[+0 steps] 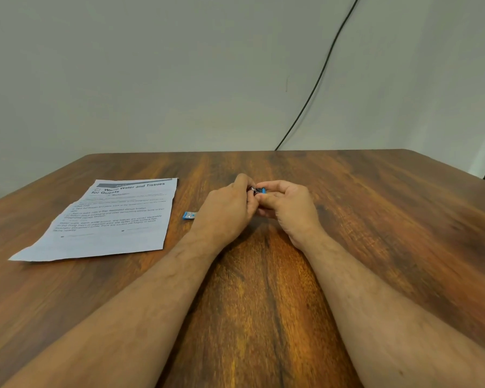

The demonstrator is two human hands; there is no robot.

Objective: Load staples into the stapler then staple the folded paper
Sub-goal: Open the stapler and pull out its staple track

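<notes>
Holding a tiny blue stapler (259,190) between them, both hands meet over the middle of the wooden table (375,219). The left hand (230,205) and the right hand (287,203) each have fingers curled tight around it, so most of it is hidden. I cannot tell if the staples are in yet. The paper (109,219) lies flat to the left, well apart, not folded. A small blue packet (189,215) sits just beside the left wrist. Staples are so little that they could slip out and scatter, or go in crooked and jam.
</notes>
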